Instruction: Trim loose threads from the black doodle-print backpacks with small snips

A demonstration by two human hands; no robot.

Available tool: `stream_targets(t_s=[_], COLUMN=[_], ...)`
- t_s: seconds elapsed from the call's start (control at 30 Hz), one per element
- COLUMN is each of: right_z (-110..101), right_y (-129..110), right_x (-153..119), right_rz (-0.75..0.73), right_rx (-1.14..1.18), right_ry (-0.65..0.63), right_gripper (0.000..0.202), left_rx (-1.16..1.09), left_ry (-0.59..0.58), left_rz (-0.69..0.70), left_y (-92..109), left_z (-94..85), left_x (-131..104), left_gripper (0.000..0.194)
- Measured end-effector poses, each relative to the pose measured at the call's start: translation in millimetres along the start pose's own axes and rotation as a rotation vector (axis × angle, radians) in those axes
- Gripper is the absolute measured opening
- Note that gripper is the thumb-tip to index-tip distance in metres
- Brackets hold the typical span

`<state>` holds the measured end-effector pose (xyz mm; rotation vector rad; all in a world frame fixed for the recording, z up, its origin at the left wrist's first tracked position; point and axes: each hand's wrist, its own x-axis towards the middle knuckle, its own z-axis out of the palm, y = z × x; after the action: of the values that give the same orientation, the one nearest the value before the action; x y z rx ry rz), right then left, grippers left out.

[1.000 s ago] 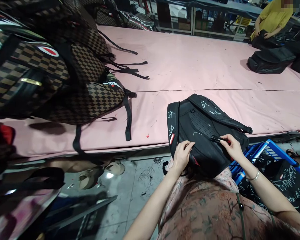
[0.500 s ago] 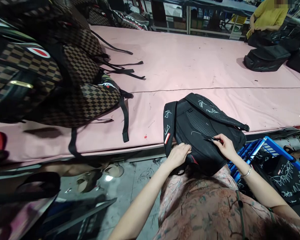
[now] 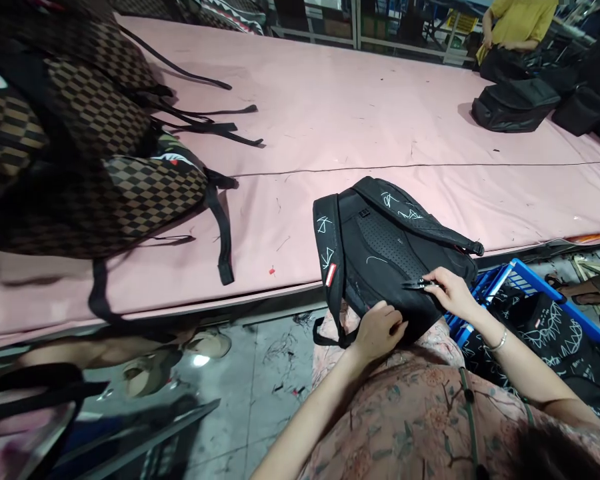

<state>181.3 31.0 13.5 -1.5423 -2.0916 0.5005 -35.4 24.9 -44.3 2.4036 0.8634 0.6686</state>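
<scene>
Black backpack (image 3: 370, 283) right of centre, back panel up, between bench (image 3: 300, 120) and lap (image 3: 445, 333).
In the head view it looks light, soft and padded, likely to sag in the middle while the loose shoulder straps (image 3: 333, 240) flop about; the cloth seems grippy and hardly fragile, though pointed blades could nick it. The padded edge or the base of a strap looks the surest hold. The left hand (image 3: 381, 331), lower centre, curls nearly closed at the near edge, forearm rising from the bottom of the frame; whether it pinches fabric cannot be told. The right hand (image 3: 447, 291) comes in from the lower right, wrist low, fingers closed around small snips (image 3: 414, 285), blades pointing left over the panel.
</scene>
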Motion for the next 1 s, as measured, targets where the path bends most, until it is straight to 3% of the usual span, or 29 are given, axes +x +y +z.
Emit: stream_targets(t_s=[0.2,0.53,0.83,1.0], right_z=[-15.5,-16.7,-17.3,-22.0], right_y=[-9.2,-31.3,-50.1,-46.2], right_x=[-26.3,-17.7,-7.1,-4.1], right_rz=[-0.214,-0.392,-0.424,-0.331], right_rx=[-0.265,-0.578,-0.653,-0.512], right_ry=[-0.204,-0.351,-0.423,-0.379], right_gripper=[0.022,0.021,0.019,0.019], left_rx=[-0.034,-0.078,-0.058,0.033], left_ry=[0.02,0.031,0.065,0.151], left_rz=[-0.011,-0.014,-0.024,-0.248], left_y=[-1.3,-2.4,-0.3,-25.8], left_z=[-2.0,-2.4,-1.7,-13.7], left_x=[-10.1,-12.4,-9.0,-12.1], left_gripper=[0.021,0.018,0.026,0.033])
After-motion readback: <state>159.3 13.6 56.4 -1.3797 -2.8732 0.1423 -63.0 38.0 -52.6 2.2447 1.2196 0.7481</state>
